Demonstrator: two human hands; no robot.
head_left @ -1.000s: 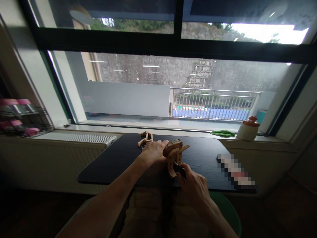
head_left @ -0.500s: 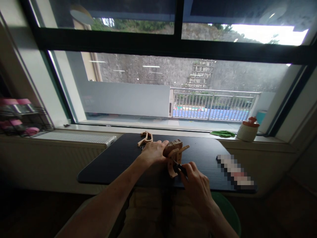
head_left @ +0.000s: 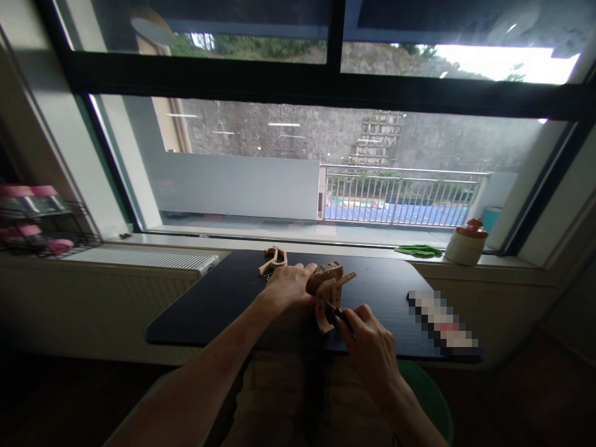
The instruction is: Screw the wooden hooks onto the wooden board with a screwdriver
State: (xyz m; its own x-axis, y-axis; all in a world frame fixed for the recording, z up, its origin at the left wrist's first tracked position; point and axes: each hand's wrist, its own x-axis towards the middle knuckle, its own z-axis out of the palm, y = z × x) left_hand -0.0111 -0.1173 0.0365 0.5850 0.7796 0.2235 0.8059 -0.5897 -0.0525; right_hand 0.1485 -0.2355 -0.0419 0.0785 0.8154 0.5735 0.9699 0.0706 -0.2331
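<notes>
My left hand [head_left: 291, 284] is closed on the near left side of a small wooden piece, which has a brown rounded block [head_left: 325, 277] with a speckled top and curved light-wood parts [head_left: 321, 318] with dark holes. Some of its fingers are hidden behind the block. My right hand [head_left: 370, 332] is wrapped round the black handle of a screwdriver [head_left: 342, 315]. The metal shaft points up and left, its tip at one of the curved parts. Beyond my left hand lie loose curved wooden pieces [head_left: 274, 259], with tiny metal bits beside them.
The dark table [head_left: 209, 310] stands against a window sill. A blurred-out flat object [head_left: 442, 323] lies at its right. On the sill are a green cloth [head_left: 419, 251] and a white jar [head_left: 467, 244] with an orange lid. A radiator [head_left: 139, 257] and a rack of pink-lidded jars [head_left: 40, 217] are left.
My right hand and the screwdriver handle have shifted very slightly, with the tip staying at the curved part. My left hand and the wooden piece stay in place.
</notes>
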